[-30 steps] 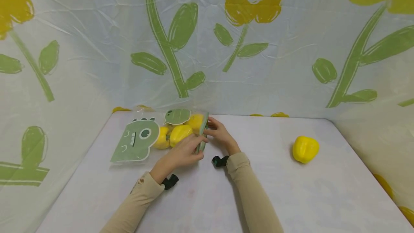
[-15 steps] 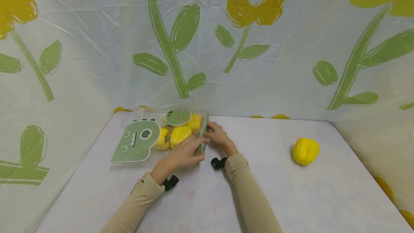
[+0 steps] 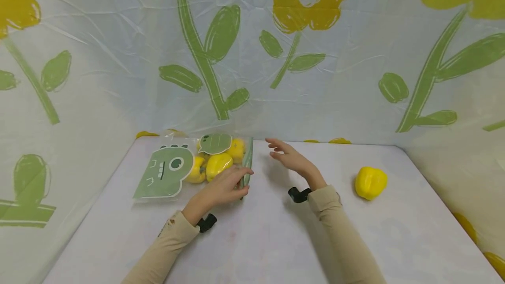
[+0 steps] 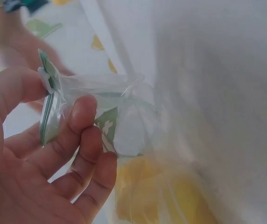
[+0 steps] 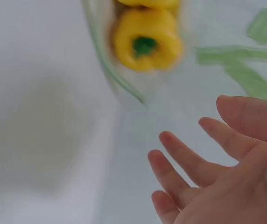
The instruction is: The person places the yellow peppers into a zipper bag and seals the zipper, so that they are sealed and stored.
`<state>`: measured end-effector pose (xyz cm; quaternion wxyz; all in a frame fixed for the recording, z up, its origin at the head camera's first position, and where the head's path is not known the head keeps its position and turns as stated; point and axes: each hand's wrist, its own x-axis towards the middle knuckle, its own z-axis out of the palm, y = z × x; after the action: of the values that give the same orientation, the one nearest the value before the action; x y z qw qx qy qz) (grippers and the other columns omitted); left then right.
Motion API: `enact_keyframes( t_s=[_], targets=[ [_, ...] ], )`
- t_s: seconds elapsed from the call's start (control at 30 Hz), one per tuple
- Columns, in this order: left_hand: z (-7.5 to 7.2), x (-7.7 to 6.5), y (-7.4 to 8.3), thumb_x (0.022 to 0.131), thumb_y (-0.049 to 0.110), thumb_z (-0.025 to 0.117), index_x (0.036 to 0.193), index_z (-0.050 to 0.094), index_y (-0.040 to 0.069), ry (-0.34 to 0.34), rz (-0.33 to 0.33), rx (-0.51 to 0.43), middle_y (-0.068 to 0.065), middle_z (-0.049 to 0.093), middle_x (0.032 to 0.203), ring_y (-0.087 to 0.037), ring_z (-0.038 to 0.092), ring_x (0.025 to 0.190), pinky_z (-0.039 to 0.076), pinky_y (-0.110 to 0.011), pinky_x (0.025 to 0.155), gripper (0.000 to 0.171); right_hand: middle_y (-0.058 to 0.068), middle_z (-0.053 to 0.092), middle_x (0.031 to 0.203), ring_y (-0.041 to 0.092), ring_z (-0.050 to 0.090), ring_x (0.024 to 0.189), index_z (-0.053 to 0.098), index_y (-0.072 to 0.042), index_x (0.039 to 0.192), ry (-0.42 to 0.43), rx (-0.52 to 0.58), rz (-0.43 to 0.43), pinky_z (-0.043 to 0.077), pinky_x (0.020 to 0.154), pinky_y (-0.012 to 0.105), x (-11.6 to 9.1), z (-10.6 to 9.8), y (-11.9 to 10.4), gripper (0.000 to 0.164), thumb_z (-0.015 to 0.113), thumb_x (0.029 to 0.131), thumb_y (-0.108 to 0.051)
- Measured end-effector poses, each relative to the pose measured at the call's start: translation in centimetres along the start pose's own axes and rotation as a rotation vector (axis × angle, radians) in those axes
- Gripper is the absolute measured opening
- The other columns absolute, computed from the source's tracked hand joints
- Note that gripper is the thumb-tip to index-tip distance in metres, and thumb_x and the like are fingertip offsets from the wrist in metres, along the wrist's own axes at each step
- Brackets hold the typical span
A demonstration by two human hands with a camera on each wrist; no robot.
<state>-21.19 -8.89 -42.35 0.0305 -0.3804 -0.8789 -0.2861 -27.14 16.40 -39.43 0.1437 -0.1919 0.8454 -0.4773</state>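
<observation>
A clear zip bag [image 3: 163,172] printed with a green dinosaur lies at the table's left side. Several yellow bell peppers [image 3: 218,165] sit inside it. My left hand [image 3: 225,184] grips the green zip edge at the bag's right end. In the left wrist view, the thumb is at the white slider [image 4: 45,79] and the fingers curl against the clear film. My right hand [image 3: 293,161] is raised over the table to the right of the bag, fingers spread and holding nothing. A single bell pepper [image 3: 371,182] rests on the table farther right.
The white table [image 3: 252,240] ends at a cloth backdrop [image 3: 339,78] printed with flowers, which also rises on both sides. A black wrist camera mount [image 3: 207,222] is strapped to the left wrist, another mount [image 3: 298,194] to the right.
My right hand has let go of the bag's zip edge and moved right, its fingers spreading. The left hand keeps its grip on the bag, which stays in place.
</observation>
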Motion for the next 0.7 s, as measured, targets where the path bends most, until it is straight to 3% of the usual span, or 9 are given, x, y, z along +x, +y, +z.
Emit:
enact_keyframes(
  t_s=[0.2,0.33,0.53,0.63,0.7],
  targets=[
    [0.2,0.1,-0.2,0.088,0.014,0.068,0.123,0.061,0.004,0.003,0.009,0.010,0.002,0.053,0.078,-0.011,0.048,0.073,0.044,-0.023,0.064,0.037,0.021,0.038,0.150,0.043,0.032,0.137,0.037,-0.006,0.150,0.193,-0.223,-0.071,0.029,0.106,0.063,-5.3,-5.5,-1.8,0.051,0.050,0.103,-0.019],
    [0.2,0.0,-0.2,0.088,0.014,0.068,0.123,0.061,0.004,0.008,0.011,0.021,0.003,0.052,0.076,-0.010,0.047,0.072,0.044,-0.023,0.063,0.037,0.027,0.043,0.144,0.046,0.039,0.128,0.044,-0.001,0.144,0.399,-0.407,-0.035,0.024,0.101,0.067,-9.1,-8.5,-2.4,0.048,0.052,0.102,-0.023],
    [0.1,0.1,-0.1,0.088,0.015,0.068,0.125,0.060,0.003,0.008,0.003,0.034,0.003,0.052,0.075,-0.011,0.047,0.072,0.043,-0.022,0.062,0.039,0.035,0.050,0.132,0.051,0.048,0.115,0.047,0.006,0.137,0.664,-0.535,0.187,0.023,0.090,0.069,-13.3,-11.7,-0.2,0.052,0.049,0.101,-0.031],
    [0.2,0.1,0.0,0.089,0.014,0.068,0.126,0.060,0.001,0.007,0.007,0.047,0.002,0.053,0.075,-0.012,0.048,0.072,0.044,-0.023,0.063,0.040,0.039,0.049,0.129,0.054,0.047,0.112,0.046,0.009,0.136,0.691,-0.571,0.351,0.029,0.090,0.069,-14.4,-12.5,2.1,0.062,0.049,0.100,-0.041],
    [0.3,0.1,0.1,0.090,0.014,0.067,0.127,0.060,0.000,0.000,0.016,0.051,0.002,0.053,0.074,-0.012,0.048,0.073,0.044,-0.023,0.064,0.040,0.042,0.045,0.130,0.058,0.044,0.111,0.042,0.012,0.137,0.638,-0.582,0.468,0.033,0.090,0.068,-15.0,-12.7,3.8,0.074,0.048,0.098,-0.050]
  ],
)
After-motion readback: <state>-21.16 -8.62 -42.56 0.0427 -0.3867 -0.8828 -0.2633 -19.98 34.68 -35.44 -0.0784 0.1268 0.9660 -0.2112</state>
